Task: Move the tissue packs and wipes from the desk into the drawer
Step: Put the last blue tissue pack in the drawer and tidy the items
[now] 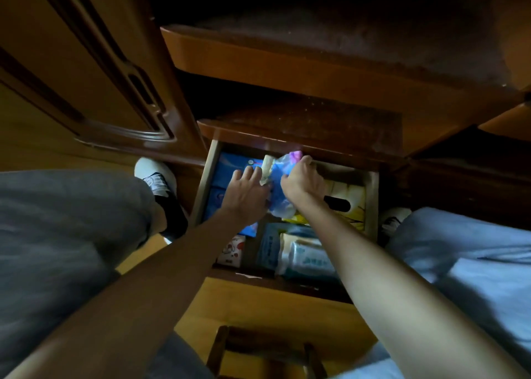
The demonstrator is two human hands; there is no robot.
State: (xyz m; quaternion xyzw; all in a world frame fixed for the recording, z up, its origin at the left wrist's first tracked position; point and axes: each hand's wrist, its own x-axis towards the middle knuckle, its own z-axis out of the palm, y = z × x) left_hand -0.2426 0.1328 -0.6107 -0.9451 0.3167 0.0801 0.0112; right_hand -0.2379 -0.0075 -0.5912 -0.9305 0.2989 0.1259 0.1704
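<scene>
The wooden drawer stands pulled open below the desk top. A blue and purple tissue pack lies across its middle. My right hand grips that pack at its far end. My left hand holds the pack's near left side, fingers spread over the blue packs at the drawer's left. A white and yellow tissue box with a dark oval slot fills the right side. Pale wipes packs and a small white and red pack lie at the near end.
A carved wooden cabinet door stands to the left. My grey-trousered leg and a shoe are on the left, another shoe beside pale blue bedding on the right. A wooden stool sits below the drawer.
</scene>
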